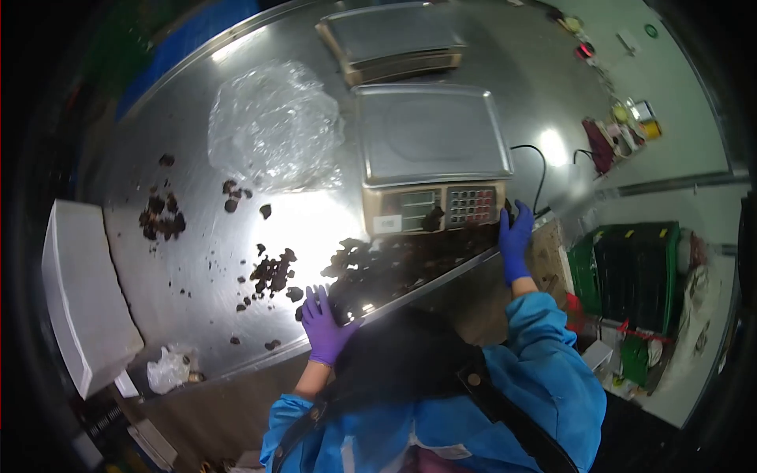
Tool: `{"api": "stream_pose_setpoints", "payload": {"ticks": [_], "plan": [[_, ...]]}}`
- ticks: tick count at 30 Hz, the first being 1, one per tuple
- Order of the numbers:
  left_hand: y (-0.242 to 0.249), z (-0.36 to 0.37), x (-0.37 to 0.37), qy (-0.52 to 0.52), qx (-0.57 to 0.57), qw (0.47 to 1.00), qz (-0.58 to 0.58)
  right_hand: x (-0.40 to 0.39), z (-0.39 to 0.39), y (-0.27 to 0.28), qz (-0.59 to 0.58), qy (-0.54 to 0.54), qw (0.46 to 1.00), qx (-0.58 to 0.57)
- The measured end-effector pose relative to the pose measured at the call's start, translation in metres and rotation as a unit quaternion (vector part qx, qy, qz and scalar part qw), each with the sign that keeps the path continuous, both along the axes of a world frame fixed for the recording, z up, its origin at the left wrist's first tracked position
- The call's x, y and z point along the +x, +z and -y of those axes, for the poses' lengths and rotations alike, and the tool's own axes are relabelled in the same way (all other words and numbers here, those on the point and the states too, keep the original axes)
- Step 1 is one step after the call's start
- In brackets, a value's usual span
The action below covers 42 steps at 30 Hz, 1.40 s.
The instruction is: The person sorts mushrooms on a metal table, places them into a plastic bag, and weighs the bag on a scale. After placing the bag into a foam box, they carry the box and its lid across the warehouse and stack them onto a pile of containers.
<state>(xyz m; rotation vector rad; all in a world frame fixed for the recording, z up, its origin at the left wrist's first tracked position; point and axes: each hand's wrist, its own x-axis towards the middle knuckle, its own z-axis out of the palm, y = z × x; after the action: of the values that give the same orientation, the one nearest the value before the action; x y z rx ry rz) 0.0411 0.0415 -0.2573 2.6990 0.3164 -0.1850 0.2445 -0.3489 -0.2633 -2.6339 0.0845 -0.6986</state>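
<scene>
Both hands wear purple gloves. My left hand point(323, 327) rests at the near edge of the metal table, fingers spread, against the left end of a long heap of dark brown pieces point(410, 260). At the heap's right end, my right hand point(515, 240) is upright beside the scale's corner, its fingers apart and touching a dark piece. Directly behind the heap stands a weighing scale point(434, 134) with a bare metal pan, a display and a keypad; one dark piece lies on its front panel. Loose dark pieces point(274, 272) are scattered left of the heap.
Crumpled clear plastic point(276, 126) lies left of the scale, and a second scale point(394, 35) stands behind. At the left are a white box point(91, 296) and a small plastic bag point(169, 370). Green crates point(631, 276) stand at the right. A black cable point(544, 177) curves beside the scale.
</scene>
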Motion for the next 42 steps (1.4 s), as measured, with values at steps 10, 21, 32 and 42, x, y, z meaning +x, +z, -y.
{"api": "stream_pose_setpoints", "payload": {"ticks": [10, 21, 32, 42], "plan": [[-0.003, 0.055, 0.153, -0.118, -0.181, 0.976, 0.022, 0.030, 0.012, -0.042, -0.210, -0.043, 0.976, -0.039], [-0.008, 0.117, 0.236, -0.131, -0.055, 0.957, 0.252, 0.088, 0.049, -0.043, -0.210, 0.013, 0.977, 0.039], [-0.023, 0.120, 0.169, -0.440, -0.159, 0.880, 0.082, -0.008, -0.049, -0.024, -0.223, 0.060, 0.972, 0.040], [0.007, 0.055, 0.095, -0.176, -0.059, 0.981, 0.050, -0.040, -0.151, -0.025, -0.201, 0.221, 0.950, 0.094]]}}
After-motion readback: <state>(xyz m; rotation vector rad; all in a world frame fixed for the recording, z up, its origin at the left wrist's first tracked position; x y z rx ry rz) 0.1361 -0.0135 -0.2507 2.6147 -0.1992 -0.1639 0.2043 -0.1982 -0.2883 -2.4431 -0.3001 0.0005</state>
